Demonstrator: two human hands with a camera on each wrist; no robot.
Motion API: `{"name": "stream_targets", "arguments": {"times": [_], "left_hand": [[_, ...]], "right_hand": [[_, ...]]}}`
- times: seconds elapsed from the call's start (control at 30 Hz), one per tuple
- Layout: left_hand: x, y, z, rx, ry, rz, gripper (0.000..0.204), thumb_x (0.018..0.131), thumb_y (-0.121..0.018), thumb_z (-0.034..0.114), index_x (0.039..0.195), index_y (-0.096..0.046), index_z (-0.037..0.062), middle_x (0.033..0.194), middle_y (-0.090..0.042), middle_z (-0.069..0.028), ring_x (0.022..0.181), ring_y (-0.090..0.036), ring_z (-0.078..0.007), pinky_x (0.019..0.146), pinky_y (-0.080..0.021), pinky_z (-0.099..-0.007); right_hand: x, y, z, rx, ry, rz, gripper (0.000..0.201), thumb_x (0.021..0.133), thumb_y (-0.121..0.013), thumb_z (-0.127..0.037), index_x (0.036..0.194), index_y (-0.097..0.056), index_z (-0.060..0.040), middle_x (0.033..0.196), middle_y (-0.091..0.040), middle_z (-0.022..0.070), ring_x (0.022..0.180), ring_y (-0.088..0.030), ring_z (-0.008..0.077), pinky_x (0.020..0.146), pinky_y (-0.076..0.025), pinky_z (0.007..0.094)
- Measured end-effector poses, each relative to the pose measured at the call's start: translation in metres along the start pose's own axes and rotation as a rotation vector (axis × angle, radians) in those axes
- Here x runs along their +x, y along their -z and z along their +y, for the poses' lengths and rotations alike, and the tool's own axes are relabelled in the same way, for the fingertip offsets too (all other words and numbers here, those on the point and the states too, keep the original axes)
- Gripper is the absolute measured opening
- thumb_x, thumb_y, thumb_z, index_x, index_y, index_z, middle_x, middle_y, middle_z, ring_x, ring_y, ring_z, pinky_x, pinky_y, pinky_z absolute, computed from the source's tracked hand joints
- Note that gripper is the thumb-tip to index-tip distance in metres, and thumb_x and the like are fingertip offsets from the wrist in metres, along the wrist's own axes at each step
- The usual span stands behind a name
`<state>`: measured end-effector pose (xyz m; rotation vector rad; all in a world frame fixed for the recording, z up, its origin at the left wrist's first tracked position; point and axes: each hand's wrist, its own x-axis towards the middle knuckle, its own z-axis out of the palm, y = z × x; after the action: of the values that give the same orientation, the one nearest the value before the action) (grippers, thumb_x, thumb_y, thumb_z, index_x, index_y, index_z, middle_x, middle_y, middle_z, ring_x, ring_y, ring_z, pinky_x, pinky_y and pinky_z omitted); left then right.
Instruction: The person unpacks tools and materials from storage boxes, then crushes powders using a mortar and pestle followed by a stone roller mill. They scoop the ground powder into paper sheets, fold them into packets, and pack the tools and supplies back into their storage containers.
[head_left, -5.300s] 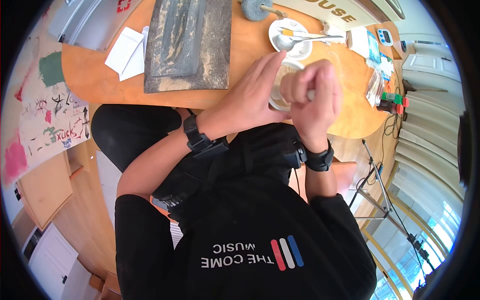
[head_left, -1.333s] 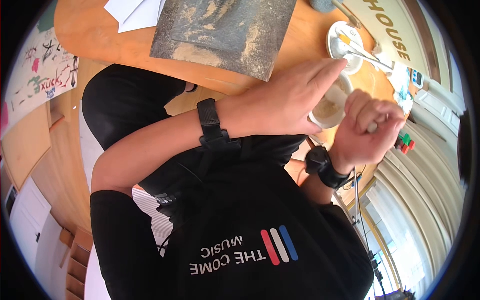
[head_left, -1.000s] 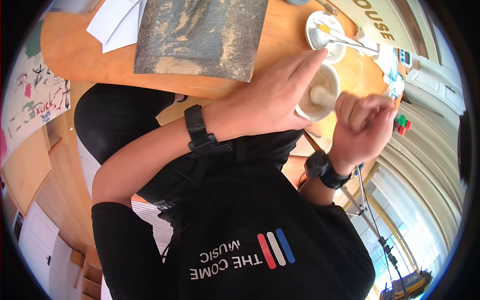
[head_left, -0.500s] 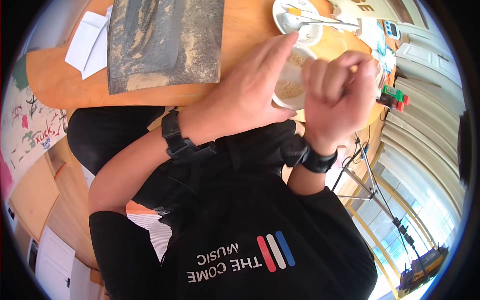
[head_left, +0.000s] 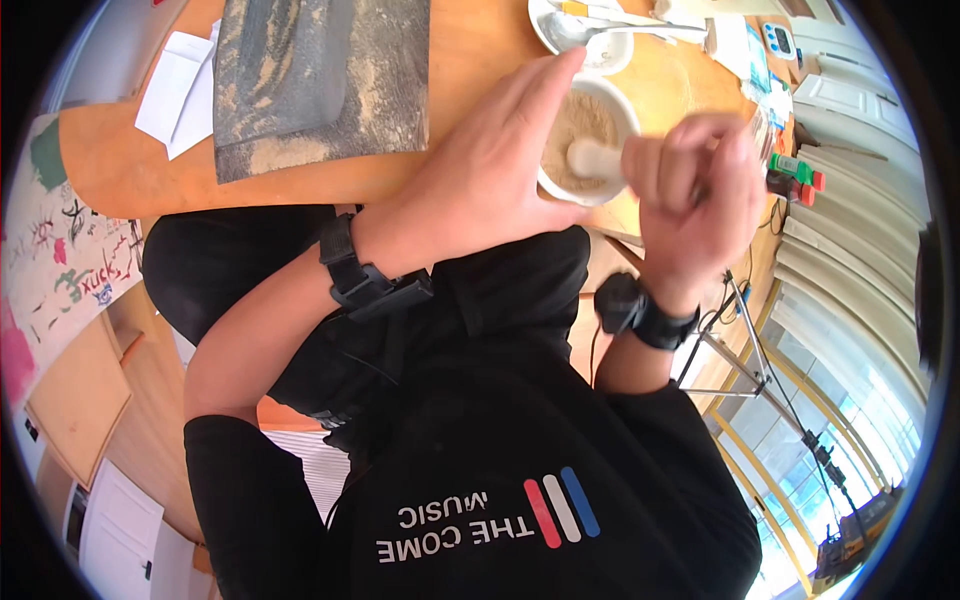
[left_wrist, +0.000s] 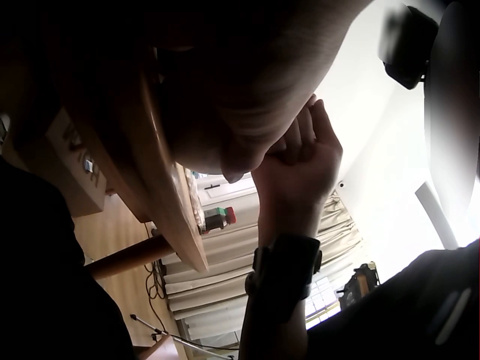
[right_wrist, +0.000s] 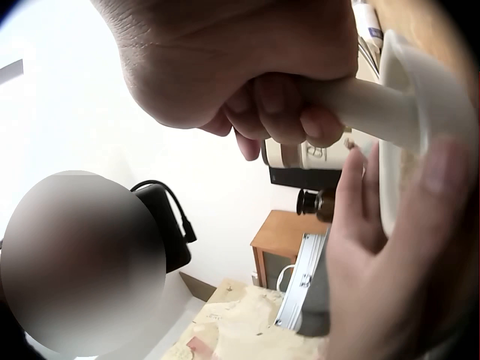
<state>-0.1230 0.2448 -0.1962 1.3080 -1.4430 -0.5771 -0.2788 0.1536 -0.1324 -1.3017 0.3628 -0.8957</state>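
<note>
Head view: left hand (head_left: 475,165) spread wide, thumb well away from the straight fingers, the two set at either side of a white mortar (head_left: 629,113) and touching it. Right hand (head_left: 695,205) closed, fingers curled round the handle of a pale pestle (head_left: 596,160); right wrist view confirms the grip, pestle tilted and its lower end inside the mortar. Fingers blurred in the head view. Mortar stands near the edge of the wooden table (head_left: 110,160), between the hands, with tan powder (head_left: 582,112) in it. Just beyond, on the far side: white dish (head_left: 540,36), metal spoon (head_left: 563,33) lying over it, handle pointing right, a yellow-banded brush (head_left: 575,9) alongside. To the left, a dark board (head_left: 385,90) with tan patches; left again, white papers (head_left: 178,85). Far right, a small timer (head_left: 777,41) and, nearer, bottles (head_left: 790,177) with red caps. Left wrist view mostly dark; left hand's hold not readable there.
</note>
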Motion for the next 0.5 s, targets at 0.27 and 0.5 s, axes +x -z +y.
{"name": "stream_targets", "arguments": {"times": [0.27,0.5], "left_hand": [[0.001,0.003,0.001,0.007,-0.024,0.001,0.111,0.067,-0.094,0.015,0.158,-0.031,0.0031,0.15,-0.049,-0.0183,0.139,-0.05,-0.0364,0.115,-0.043,-0.0432],[0.004,0.003,0.004,0.02,0.006,-0.039,0.11,0.067,-0.094,0.015,0.157,-0.032,0.004,0.151,-0.048,-0.0181,0.139,-0.051,-0.0346,0.114,-0.043,-0.044]], "right_hand": [[-0.008,-0.013,0.005,0.128,0.0,-0.095,0.049,0.115,-0.027,-0.038,0.11,-0.06,-0.0019,0.054,-0.023,-0.006,0.047,-0.02,0.0111,0.053,-0.026,0.0321],[0.021,-0.011,0.022,0.22,0.089,0.157,0.046,0.115,-0.03,-0.033,0.1,-0.059,-0.0002,0.053,-0.026,-0.0037,0.045,-0.024,0.0108,0.052,-0.028,0.0328]]}}
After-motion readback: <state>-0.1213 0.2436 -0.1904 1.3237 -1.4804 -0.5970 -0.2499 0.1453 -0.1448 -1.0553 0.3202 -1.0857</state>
